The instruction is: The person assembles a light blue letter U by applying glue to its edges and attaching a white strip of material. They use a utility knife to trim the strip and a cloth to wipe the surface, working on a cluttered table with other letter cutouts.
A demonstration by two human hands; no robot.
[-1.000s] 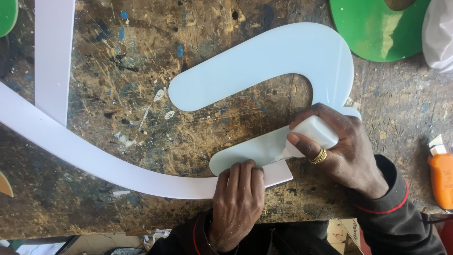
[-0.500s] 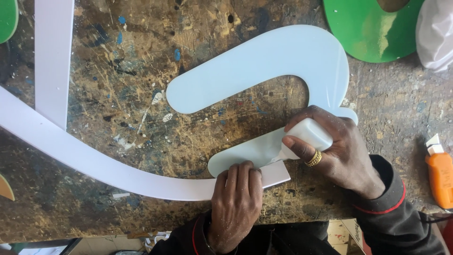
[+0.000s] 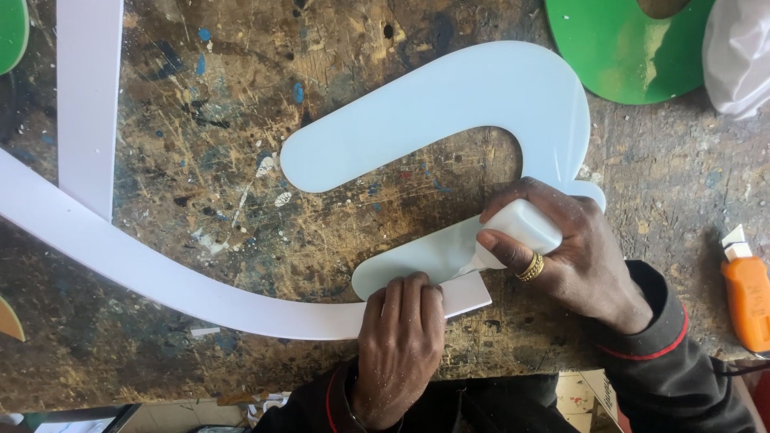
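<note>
White curved acrylic shape [image 3: 449,112] lies mid-bench; left hand [image 3: 399,345] presses flat, fingers extended, on white strip [image 3: 160,277] at its near end. Right hand [image 3: 573,248] grips white squeeze bottle [image 3: 520,228], nozzle at joint. Risk: strip slips, glue smears.

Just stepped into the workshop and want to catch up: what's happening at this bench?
A person works at a paint-spattered workbench. Their left hand presses down where a long white strip meets the lower end of a pale curved plastic cutout. Their right hand grips a small white squeeze bottle, its tip on the cutout near the strip's end. An orange utility knife lies at the right edge, green cut shapes at the top.
</note>
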